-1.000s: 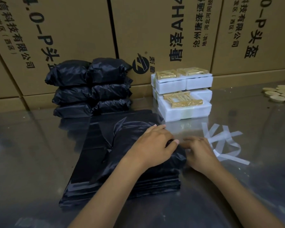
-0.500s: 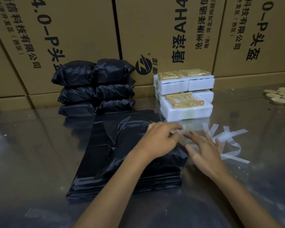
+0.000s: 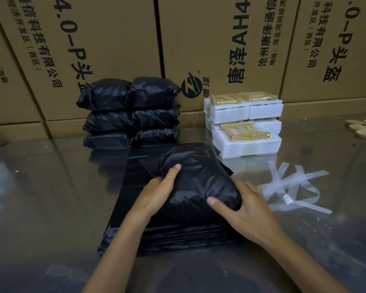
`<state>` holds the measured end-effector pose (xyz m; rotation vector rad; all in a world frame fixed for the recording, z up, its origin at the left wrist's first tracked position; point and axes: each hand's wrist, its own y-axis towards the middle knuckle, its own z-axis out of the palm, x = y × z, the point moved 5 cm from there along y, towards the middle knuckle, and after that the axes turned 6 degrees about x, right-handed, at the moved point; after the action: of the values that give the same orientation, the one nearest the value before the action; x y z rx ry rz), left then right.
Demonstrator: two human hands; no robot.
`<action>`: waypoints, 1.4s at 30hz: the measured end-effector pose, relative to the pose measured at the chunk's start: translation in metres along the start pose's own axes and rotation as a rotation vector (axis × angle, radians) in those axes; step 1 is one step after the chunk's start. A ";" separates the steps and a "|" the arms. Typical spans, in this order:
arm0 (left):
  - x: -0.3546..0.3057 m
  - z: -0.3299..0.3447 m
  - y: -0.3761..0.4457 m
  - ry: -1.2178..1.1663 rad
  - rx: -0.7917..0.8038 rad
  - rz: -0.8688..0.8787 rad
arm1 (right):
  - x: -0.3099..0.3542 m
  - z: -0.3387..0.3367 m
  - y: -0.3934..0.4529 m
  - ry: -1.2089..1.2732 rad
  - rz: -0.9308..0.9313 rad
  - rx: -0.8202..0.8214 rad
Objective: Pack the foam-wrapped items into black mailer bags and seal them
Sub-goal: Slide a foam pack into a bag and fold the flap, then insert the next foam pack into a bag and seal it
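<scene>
Big brown cardboard boxes (image 3: 106,49) stand like a wall at the back, and things are pushed up against them, likely so they do not fall over. The shiny table (image 3: 40,197) holds everything else. A flat pile of empty black mailer bags (image 3: 173,235) lies right in front of the person, close by, so a new bag is easy to take. On top of that pile sits the filled bag (image 3: 194,187), puffy and round, so something is inside it, though the black plastic hides what. The left hand (image 3: 156,193) holds its left side with the fingers curled under and the thumb on top. The right hand (image 3: 247,206) wraps round its right end, thumb pressing the top. Both hands seem to be squeezing it from two sides, maybe to pick it up or press it flat. I cannot tell if the flap is stuck shut, because it is all dark there. At the back left is a neat stack of packed black bags (image 3: 131,113), two side by side and three high, all full. To the right is a stack of white foam-wrapped items (image 3: 245,127), not bagged yet, with something yellow showing on top. Loose clear strips (image 3: 292,189) lie beside the right hand, probably peeled off the sticky flaps. Some small pale round discs (image 3: 363,127) sit far off at the right edge.
</scene>
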<state>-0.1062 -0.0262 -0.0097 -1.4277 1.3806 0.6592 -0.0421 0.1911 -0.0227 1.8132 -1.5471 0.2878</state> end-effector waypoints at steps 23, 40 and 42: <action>-0.087 -0.039 0.284 -0.023 -0.165 0.376 | -0.075 0.024 0.305 -0.392 0.183 0.194; -0.102 0.012 0.309 0.904 -0.456 0.331 | -0.069 0.061 0.332 -0.602 0.194 0.084; -0.100 0.011 0.300 0.820 -0.370 0.279 | -0.070 0.043 0.318 -0.652 0.220 0.098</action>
<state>-0.4081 0.0700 -0.0081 -1.9356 2.2066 0.5356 -0.3668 0.2114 0.0246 1.9195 -2.2166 -0.1535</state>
